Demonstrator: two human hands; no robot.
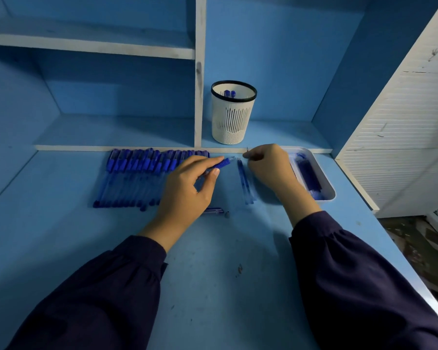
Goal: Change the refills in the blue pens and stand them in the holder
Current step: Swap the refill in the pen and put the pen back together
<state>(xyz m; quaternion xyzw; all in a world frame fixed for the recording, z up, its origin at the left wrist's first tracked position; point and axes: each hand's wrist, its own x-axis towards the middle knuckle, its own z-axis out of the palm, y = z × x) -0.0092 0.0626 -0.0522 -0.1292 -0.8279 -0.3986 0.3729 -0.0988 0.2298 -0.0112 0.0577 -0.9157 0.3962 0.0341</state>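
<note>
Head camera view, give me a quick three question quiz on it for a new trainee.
1. True or false: the holder already has pens standing in it.
2. The tray lies: A) left of the holder; B) right of the right hand; C) on the upper shelf.
3. Which hand pinches the blue pen piece?
Key: 1 true; 2 B; 3 the left hand.
</note>
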